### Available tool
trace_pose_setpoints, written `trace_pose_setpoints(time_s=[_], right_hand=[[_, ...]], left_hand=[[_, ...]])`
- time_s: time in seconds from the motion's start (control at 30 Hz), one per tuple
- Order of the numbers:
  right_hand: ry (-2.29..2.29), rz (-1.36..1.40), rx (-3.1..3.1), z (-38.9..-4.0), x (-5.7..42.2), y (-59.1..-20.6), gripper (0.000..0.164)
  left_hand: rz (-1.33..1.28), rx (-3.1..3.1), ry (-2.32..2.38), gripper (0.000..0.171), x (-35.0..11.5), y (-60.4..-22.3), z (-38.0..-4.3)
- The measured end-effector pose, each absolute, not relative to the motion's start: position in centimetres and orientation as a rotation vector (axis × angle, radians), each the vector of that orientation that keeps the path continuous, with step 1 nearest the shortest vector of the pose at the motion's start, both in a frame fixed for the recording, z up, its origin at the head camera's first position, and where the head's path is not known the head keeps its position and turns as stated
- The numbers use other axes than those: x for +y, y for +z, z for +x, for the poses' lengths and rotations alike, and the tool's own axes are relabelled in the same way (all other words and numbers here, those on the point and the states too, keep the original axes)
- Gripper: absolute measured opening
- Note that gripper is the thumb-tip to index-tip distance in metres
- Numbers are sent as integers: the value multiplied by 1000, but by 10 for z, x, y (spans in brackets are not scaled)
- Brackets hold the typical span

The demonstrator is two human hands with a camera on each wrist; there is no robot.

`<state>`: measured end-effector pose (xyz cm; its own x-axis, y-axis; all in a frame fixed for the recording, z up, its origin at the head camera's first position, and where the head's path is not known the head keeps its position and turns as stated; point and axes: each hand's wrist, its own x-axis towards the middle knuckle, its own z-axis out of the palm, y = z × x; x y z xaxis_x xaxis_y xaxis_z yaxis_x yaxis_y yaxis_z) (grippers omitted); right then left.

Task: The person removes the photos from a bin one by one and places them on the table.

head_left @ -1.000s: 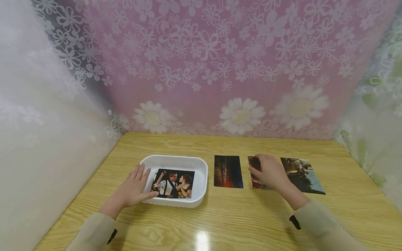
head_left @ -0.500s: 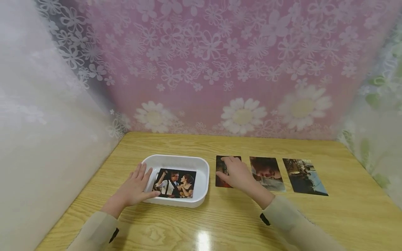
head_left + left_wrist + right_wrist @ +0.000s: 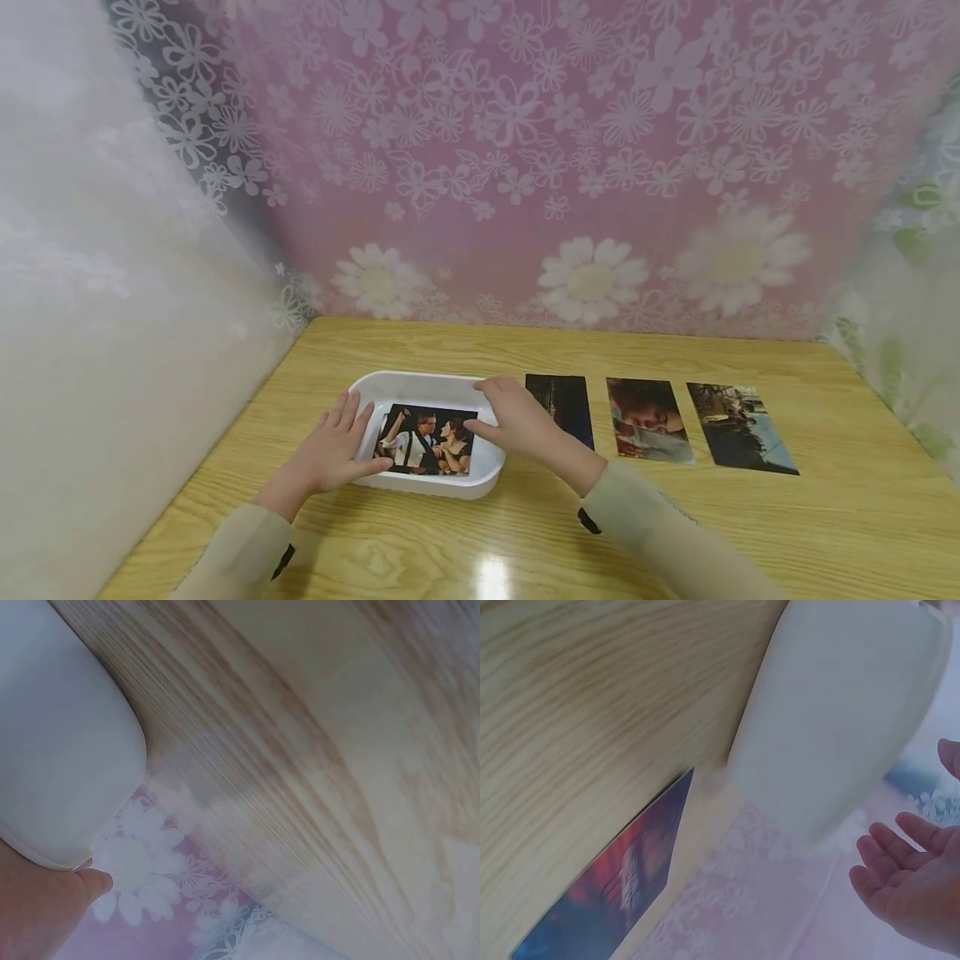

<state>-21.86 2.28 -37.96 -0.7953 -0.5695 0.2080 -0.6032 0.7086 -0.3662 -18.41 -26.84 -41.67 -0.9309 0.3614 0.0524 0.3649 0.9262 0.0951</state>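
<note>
Curtain [image 3: 592,167], table [image 3: 390,550], tray [image 3: 427,385] — left hand [image 3: 326,454] and right hand [image 3: 522,425] both loose.
From my end I see the curtain behind the tray, and the table spreading under and around it. The left hand rests on the tray's left rim, fingers straight and spread, thumb across the near edge, not gripping. The right hand is over the tray's right rim, fingers relaxed and released — my right wrist view shows them apart from the tray. Flat in the tray lies the couple photo [image 3: 431,440], picture side up. Right of the tray I have a row: the dark photo [image 3: 558,400] nearest, partly covered by the right hand, then the face photo [image 3: 648,421], then the blue-edged photo [image 3: 742,427] farthest out.
</note>
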Motion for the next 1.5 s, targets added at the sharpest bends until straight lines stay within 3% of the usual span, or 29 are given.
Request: trace_pose_setpoints(time_s=[0.23,0.6,1.1,1.5], right_hand=[[518,1144,-2805,-219,0,-387,55],[168,1244,-2779,-221,-24,-408,67],[-87,1103,-2943,-224,-28,-413,93],[-142,982,-3060,-221,-32,-414,90]], left_hand=[[-574,-3054,-163,94,-266,-414,-184],[-590,-3040,-179,94,-266,-418,-182],[-573,-3044,-154,94,-265,-411,-180],[-569,-3050,-156,94,-266,-412,-181]])
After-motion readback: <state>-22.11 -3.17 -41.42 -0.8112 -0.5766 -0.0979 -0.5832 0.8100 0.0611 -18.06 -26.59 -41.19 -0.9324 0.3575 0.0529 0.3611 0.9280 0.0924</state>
